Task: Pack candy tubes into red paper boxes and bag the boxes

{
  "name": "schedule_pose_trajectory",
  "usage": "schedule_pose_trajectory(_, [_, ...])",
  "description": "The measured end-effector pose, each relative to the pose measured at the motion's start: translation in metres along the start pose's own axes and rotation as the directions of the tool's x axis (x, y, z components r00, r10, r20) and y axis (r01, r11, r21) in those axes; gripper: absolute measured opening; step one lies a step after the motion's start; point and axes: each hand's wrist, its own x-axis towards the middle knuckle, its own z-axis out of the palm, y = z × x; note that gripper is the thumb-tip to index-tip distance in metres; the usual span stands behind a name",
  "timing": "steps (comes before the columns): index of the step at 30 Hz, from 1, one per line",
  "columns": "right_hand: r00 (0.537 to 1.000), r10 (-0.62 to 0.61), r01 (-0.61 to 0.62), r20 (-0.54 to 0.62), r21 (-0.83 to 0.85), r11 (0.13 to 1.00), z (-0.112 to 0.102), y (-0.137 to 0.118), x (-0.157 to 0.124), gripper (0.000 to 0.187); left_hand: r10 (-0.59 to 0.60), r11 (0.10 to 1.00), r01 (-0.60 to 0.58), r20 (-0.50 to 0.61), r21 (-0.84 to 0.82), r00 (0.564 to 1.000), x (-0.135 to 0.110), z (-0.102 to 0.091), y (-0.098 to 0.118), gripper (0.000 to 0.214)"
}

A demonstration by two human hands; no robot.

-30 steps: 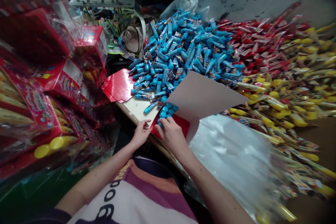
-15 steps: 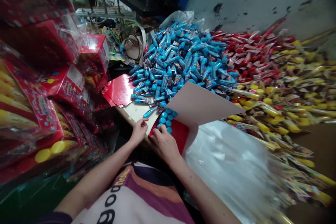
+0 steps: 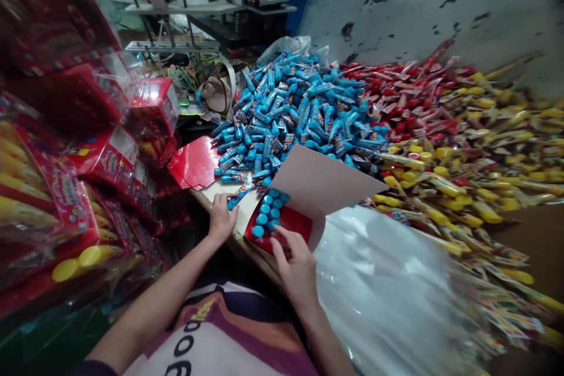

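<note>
My left hand [image 3: 221, 218] is closed on a blue tube [image 3: 241, 192] with a colourful wrapper, at the table edge. Beside it lies a red box [image 3: 295, 224] whose large pale lid flap [image 3: 324, 179] stands raised. Blue-capped tubes [image 3: 264, 209] are packed in rows at the box's left side, caps facing me. Over the box's front edge is my right hand [image 3: 296, 261], thumb and fingers apart, fingertips close to the nearest caps. It appears to hold nothing; whether a finger touches a cap I cannot tell.
A big heap of blue tubes [image 3: 291, 108] lies beyond the box, with red [image 3: 409, 94] and yellow tubes [image 3: 458, 182] to the right. Flat red sheets [image 3: 194, 163] lie left. Clear plastic bags [image 3: 379, 282] spread at right. Wrapped red boxes [image 3: 106, 153] are stacked left.
My left hand has taken hold of a blue tube. My right hand has drawn back from the caps and its fingers have spread. The whole view has shifted slightly.
</note>
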Motion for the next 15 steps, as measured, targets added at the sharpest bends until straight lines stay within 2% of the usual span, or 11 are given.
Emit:
schedule_pose_trajectory(4, [0.989, 0.082, -0.107, 0.119, 0.22, 0.97, 0.025, -0.02, 0.002, 0.037, 0.095, 0.982, -0.113, -0.122, -0.15, 0.988, -0.035, -0.017, 0.033, 0.028])
schedule_pose_trajectory(6, [0.981, 0.113, -0.157, 0.156, 0.308, 0.938, 0.035, -0.028, 0.0, 0.042, 0.099, 0.965, -0.127, -0.129, -0.232, 0.987, -0.052, -0.018, 0.049, 0.028])
schedule_pose_trajectory(10, [0.972, 0.184, -0.227, 0.145, 0.396, 0.89, 0.038, -0.032, -0.006, 0.037, 0.111, 0.934, -0.123, -0.055, -0.337, 0.992, -0.08, -0.011, 0.067, 0.04])
schedule_pose_trajectory(15, [0.963, 0.237, -0.267, 0.126, 0.521, 0.811, 0.011, -0.014, -0.019, 0.035, 0.237, 0.894, -0.167, 0.123, -0.416, 0.964, -0.094, -0.011, 0.073, 0.051])
